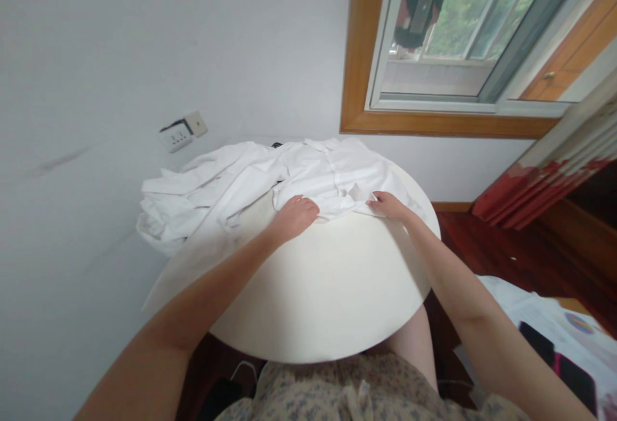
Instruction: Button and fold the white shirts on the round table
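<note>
A crumpled white garment (250, 180) lies across the far half of a round cream table (318, 292). My left hand (295, 213) rests on the garment's near edge, fingers curled onto the cloth. On the same edge, further right, my right hand (388, 205) pinches a fold of the fabric between its fingers. Part of the garment hangs off the table's left side.
A white wall with a socket plate (183, 132) stands behind the table. A wood-framed window (448, 42) is at upper right. Red curtain (544, 183) and dark red floor (486, 247) lie to the right. A bed with a dark phone (559, 360) is at lower right.
</note>
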Demonstrator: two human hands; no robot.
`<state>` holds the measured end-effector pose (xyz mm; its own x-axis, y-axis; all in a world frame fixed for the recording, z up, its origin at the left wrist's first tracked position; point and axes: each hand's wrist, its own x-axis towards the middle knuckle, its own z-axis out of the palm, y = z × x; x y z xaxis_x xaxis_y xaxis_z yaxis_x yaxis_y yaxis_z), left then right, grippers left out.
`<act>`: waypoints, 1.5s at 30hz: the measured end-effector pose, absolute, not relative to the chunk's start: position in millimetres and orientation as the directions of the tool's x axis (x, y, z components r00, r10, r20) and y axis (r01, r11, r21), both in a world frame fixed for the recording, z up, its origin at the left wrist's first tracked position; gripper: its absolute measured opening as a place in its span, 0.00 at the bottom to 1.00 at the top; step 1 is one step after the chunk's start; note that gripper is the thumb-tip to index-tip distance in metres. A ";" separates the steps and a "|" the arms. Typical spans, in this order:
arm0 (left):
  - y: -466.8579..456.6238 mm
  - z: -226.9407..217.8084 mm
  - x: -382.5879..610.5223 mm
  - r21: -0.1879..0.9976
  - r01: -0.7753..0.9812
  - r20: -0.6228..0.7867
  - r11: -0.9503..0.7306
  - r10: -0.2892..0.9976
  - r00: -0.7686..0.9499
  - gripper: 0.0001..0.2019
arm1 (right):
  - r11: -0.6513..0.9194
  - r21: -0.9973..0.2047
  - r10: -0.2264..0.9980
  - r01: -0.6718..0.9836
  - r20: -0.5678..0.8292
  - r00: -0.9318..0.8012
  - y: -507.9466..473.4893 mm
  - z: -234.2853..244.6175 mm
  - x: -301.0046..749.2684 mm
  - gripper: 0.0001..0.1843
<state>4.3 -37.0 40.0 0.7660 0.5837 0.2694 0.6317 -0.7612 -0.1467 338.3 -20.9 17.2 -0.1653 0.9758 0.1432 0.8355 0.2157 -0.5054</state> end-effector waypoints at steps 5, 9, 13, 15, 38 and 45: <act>-6.1 61.6 21.5 -0.073 0.858 0.293 -0.508 0.812 0.505 0.22 | 0.221 -0.399 0.933 0.890 0.352 -0.074 -22.4 19.0 328.9 0.24; 26.1 80.3 27.9 0.039 0.889 0.294 -0.456 0.856 0.426 0.22 | 0.353 -0.072 0.789 0.933 0.558 -0.255 -48.1 31.8 318.3 0.18; 60.8 90.8 28.7 0.133 0.869 0.274 -0.476 0.860 0.430 0.20 | 0.546 0.092 0.752 0.833 0.383 -0.536 -70.0 36.8 309.5 0.14; 75.5 92.7 27.9 0.159 0.852 0.264 -0.498 0.853 0.450 0.20 | 0.534 0.136 0.759 0.834 0.358 -0.544 -71.8 33.7 308.0 0.15; 23.3 58.6 29.8 -0.203 0.635 0.292 -0.745 0.573 0.766 0.26 | 0.222 -0.140 0.837 0.965 0.536 -0.115 -0.2 57.2 338.8 0.19; 50.7 77.2 25.3 -0.100 0.714 0.340 -0.693 0.651 0.679 0.18 | 0.095 -0.232 0.837 0.968 0.545 0.049 11.1 61.0 335.2 0.20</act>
<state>25.3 50.7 77.2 0.6790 0.6508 0.3398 0.7141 -0.6929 -0.0997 335.2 11.1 61.0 0.0487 0.8370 0.5450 0.9682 0.0945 -0.2317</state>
